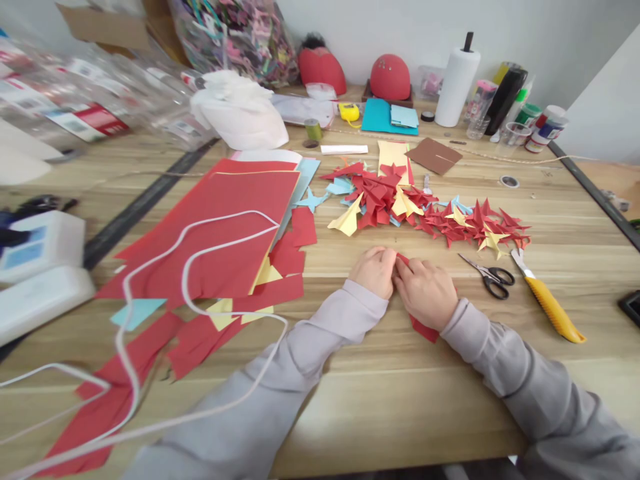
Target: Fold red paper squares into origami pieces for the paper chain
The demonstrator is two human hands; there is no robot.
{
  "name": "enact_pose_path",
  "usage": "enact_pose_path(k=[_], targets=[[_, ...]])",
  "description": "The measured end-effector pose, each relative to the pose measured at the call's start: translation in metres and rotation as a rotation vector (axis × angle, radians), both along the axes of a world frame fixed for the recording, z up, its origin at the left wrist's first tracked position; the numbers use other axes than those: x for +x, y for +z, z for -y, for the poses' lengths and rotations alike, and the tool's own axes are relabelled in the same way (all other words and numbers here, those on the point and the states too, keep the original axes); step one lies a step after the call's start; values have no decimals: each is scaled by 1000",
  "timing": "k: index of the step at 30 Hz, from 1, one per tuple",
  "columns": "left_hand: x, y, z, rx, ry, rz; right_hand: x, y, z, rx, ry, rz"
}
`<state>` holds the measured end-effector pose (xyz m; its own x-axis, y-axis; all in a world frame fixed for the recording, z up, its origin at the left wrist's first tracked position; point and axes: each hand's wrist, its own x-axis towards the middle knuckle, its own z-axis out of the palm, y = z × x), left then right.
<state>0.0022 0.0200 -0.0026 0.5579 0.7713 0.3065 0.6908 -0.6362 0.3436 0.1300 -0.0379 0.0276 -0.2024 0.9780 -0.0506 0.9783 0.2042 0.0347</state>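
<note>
A small piece of red paper (424,329) lies on the wooden table under my hands, most of it covered. My left hand (374,272) is closed with its fingertips pinching the paper's upper corner. From the other side my right hand (427,293) presses on the same paper, fingers together and touching the left fingertips. Just beyond both hands is a pile of folded red paper pieces (377,197), with pale yellow paper planes (347,217) and light blue ones among them. Folded paper stars (493,239) lie at the pile's right end.
Black-handled scissors (493,277) and a yellow utility knife (553,307) lie right of my hands. Large red sheets (215,233) and paper scraps (135,353) spread to the left, crossed by a white cable (187,267). Bottles (547,130) and a white roll (456,87) stand behind.
</note>
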Motion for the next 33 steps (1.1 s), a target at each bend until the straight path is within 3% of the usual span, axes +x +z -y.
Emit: enact_pose_path(k=[4,11,16,21,28,33], targets=[[2,-4,1,9,-6,24,-5,0,-6,-2,-45,36],[2,-12,2,198,-16,74,-7,2,-10,-13,-64,41],[-2,-5,16,294,1,2,-5,6,-17,-107,-83,3],[-2,-2,27,376,-24,30,-2,2,-15,-90,-60,-23],[-2,-11,18,314,-4,18,-1,-7,-6,5,-8,26],[2,-8,14,218,-25,-60,-3,-4,-6,-19,-18,55]])
